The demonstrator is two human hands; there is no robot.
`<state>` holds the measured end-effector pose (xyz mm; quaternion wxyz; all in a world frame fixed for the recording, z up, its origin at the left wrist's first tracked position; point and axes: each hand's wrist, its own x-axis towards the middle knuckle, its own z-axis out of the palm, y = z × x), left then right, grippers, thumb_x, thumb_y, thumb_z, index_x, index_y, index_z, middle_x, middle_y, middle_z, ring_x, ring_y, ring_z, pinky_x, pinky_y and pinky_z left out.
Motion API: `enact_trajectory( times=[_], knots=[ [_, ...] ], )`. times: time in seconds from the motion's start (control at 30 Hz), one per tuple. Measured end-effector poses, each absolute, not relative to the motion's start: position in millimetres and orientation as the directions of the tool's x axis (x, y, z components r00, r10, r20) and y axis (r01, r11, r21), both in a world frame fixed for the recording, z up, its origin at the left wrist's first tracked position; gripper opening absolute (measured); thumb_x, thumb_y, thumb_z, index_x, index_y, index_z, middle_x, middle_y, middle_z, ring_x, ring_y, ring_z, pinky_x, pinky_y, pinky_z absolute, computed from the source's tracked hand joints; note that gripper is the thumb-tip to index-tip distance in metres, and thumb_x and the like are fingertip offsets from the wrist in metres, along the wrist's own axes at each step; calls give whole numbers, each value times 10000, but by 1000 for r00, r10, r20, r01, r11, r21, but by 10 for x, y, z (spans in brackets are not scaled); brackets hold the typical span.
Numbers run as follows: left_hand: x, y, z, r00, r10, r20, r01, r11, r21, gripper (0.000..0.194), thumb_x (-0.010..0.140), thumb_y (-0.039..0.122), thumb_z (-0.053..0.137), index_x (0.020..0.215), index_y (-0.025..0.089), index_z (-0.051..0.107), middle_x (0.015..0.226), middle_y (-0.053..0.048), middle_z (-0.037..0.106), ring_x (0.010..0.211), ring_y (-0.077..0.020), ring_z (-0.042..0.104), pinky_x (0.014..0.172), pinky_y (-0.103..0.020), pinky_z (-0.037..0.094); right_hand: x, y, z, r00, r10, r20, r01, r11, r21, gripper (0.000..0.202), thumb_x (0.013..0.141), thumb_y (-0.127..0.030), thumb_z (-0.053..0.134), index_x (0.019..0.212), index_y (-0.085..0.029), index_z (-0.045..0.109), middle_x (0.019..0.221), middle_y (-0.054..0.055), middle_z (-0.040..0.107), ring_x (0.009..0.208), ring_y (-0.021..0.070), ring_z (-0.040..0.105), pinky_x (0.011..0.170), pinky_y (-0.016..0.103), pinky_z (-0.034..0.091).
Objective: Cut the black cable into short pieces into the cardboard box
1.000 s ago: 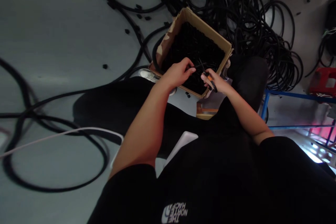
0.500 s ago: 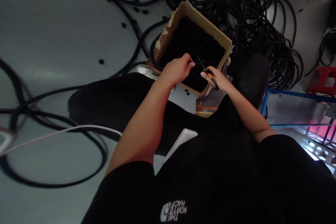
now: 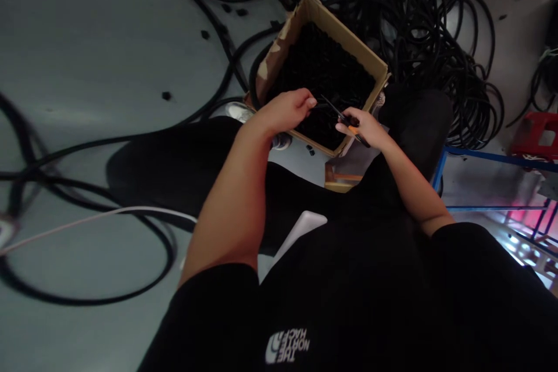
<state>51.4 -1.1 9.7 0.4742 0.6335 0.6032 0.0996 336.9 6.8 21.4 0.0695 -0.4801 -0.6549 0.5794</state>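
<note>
- The left hand [image 3: 285, 111] sits just above the middle of the frame, over the near edge of a cardboard box [image 3: 279, 49]; its fingers are curled in and pinch something thin and dark at the fingertips, too small and dark to name for certain.
- The right hand [image 3: 365, 127] is just to the right of it, closed around a pair of scissors [image 3: 344, 121] with orange on the handles; the dark blades point up and left toward the left hand's fingertips and look slightly parted.
- The two hands are near each other but not touching, both above the lower right part of the box.
- The cardboard box stands on the floor [image 3: 87, 58] in the upper middle of the frame, turned cornerwise, and is filled with small black pieces [image 3: 322, 70].
- A large tangle of black hose [image 3: 436, 40] lies behind and to the right of the box, at the upper right.
- More black hose lengths [image 3: 87, 151] loop across the left side of the floor, with a thin white cable [image 3: 108, 218] crossing them at the lower left.
- Small black offcuts [image 3: 166, 95] are scattered on the floor left of the box.
- A blue metal frame [image 3: 479, 157] and a red object [image 3: 534, 133] stand at the right edge.
- The person's dark shirt fills the bottom of the frame.
</note>
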Motion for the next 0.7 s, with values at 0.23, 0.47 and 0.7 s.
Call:
enact_trajectory(
  times=[0.23,0.47,0.7],
  knots=[
    [535,-1,219,383,788,-482,619,168,767,317,1172,406,507,976,214,665,871,-62,684,850,-248,669,894,-368,565,3352,47,274,-562,685,-463,503,-160,-849,618,997,-756,935,1105,-216,654,962,12,619,907,189,580,799,303,501],
    [412,6,140,136,933,-333,563,204,801,272,1130,428,609,1263,214,709,1147,-113,801,1140,-315,778,1123,-452,628,3436,-2,204,-480,699,-530,507,-273,-818,602,1077,-787,836,1176,-227,638,890,-3,612,716,147,591,620,280,503],
    [630,3,21,99,951,-294,509,206,836,368,988,464,853,1251,235,736,1298,-129,822,1291,-372,783,1220,-517,627,3382,-42,-3,-536,701,-471,494,-193,-848,653,1082,-838,774,1322,-249,623,1217,73,722,988,215,715,951,418,703]
  ],
)
